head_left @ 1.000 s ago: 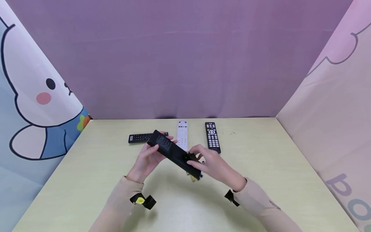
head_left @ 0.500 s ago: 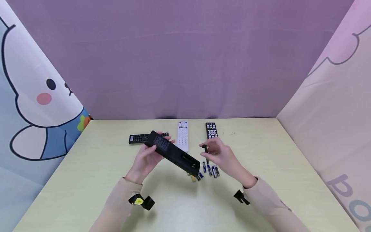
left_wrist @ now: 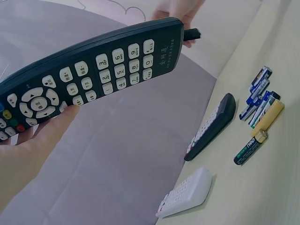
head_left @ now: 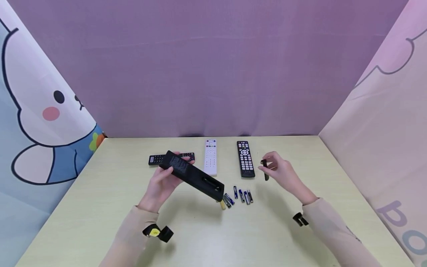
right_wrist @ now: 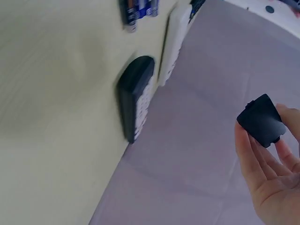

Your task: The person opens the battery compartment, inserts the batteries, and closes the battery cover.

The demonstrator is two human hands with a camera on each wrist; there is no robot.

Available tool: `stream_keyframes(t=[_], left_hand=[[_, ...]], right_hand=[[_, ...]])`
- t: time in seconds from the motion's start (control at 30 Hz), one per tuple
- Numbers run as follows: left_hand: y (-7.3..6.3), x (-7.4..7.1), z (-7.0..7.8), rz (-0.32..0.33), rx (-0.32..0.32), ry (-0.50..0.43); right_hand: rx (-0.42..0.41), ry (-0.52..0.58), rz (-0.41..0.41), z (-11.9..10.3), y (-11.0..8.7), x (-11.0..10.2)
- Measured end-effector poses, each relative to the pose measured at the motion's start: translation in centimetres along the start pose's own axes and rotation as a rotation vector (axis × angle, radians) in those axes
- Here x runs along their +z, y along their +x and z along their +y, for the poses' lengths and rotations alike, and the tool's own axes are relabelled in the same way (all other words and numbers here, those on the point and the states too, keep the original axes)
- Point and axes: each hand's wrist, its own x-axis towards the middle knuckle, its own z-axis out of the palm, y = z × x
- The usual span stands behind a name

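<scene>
My left hand (head_left: 165, 183) grips a black remote control (head_left: 186, 172) near one end, its back facing the head camera. The battery compartment (head_left: 211, 183) at its lower right end is uncovered. The left wrist view shows the button side of this remote (left_wrist: 103, 70). Between thumb and fingers, my right hand (head_left: 281, 174) pinches a small black battery cover (right_wrist: 262, 121) above the table, right of another black remote (head_left: 246, 159). Several blue batteries (head_left: 243, 196) lie on the table between the hands.
A white remote (head_left: 210, 157) lies mid-table towards the back. A third black remote (head_left: 160, 160), lying crosswise, is partly hidden behind the held one. Near the blue batteries are a yellow battery (left_wrist: 268, 117) and a green-black one (left_wrist: 250, 147). A purple curtain (head_left: 213, 74) stands behind.
My right hand has lifted the battery cover off the held remote and carried it to the right. The left hand, still gripping the remote, has shifted slightly left. The compartment and batteries have come into view.
</scene>
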Motion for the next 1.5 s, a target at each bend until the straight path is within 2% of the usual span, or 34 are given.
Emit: stream_keyframes(t=[0.13, 0.3, 0.43, 0.67, 0.93, 1.13, 1.5], left_hand=[[-0.1, -0.1, 0.2, -0.013, 0.015, -0.006], [-0.3, -0.3, 0.3, -0.003, 0.022, -0.017], [-0.4, -0.4, 0.5, 0.002, 0.023, -0.017], [-0.6, -0.7, 0.6, 0.001, 0.026, -0.014], [-0.7, -0.8, 0.8, 0.02, 0.031, -0.028], [-0.9, -0.8, 0.9, 0.02, 0.045, -0.056], [-1.1, -1.1, 1.1, 0.016, 0.061, -0.065]], right_hand=[[0.004, -0.081, -0.026, 1.6, -0.1, -0.4], [0.008, -0.205, -0.11, 3.4, -0.3, -0.6], [0.017, -0.259, -0.188, 4.4, -0.6, -0.7], [-0.019, -0.334, -0.29, 5.8, -0.9, -0.7], [0.088, -0.336, -0.429, 6.7, -1.0, 0.0], [0.088, -0.353, -0.447, 7.4, -1.2, 0.7], [0.125, -0.244, -0.448, 8.6, -1.3, 1.0]])
